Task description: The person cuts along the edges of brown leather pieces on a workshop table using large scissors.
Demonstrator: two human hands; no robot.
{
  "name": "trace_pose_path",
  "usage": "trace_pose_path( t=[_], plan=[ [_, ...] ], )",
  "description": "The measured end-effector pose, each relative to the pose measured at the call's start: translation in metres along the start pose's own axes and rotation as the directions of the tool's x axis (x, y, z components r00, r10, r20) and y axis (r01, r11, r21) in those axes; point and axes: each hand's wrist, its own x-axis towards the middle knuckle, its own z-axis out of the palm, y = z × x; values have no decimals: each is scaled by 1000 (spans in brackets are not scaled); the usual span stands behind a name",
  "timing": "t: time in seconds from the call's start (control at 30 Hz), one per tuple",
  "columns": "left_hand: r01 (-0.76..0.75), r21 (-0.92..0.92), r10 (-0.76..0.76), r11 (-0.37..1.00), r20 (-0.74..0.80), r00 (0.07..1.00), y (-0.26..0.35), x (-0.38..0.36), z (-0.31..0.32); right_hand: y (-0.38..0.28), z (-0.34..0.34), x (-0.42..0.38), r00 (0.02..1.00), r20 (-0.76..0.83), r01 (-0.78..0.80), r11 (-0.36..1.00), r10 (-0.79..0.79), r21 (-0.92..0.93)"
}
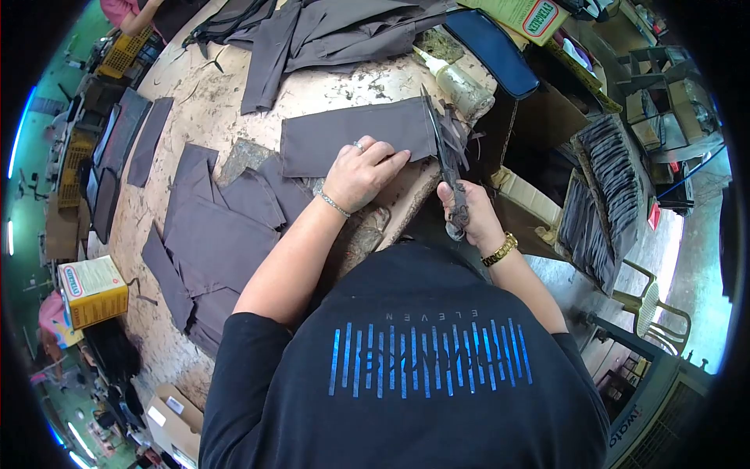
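The dark grey-brown rectangular cloth [316, 144] could skew, leaving a crooked edge, if the left hand [366, 173] presses unevenly; its right end lies by the near right edge of the pale, scrap-littered bench [371, 87], so it could sag there too. A slip of the long dark metal scissors [446, 156] might nick the cloth. The left hand rests on it, fingers partly curled; whether they pinch it, I cannot tell. The right hand [475, 215] is wrapped around the scissors' handles.
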Motion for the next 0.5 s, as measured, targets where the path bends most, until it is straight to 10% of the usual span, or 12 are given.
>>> trace_pose_path(
  t=[0.2, 0.37, 0.5],
  plan=[
    [19, -20, -18, 1000, 33, 999, 1, 1, -1, 1, 3, -6, 999, -33, 5, 996, -8, -89],
    [353, -518, -257, 779, 249, 934, -17, 16, -4, 11, -3, -10, 999, -15, 49, 998, -48, 36],
    [520, 35, -504, 854, 304, 808, -60, 36, 0, 20, -11, -15, 999, 23, 28, 991, -31, 128]
  ],
)
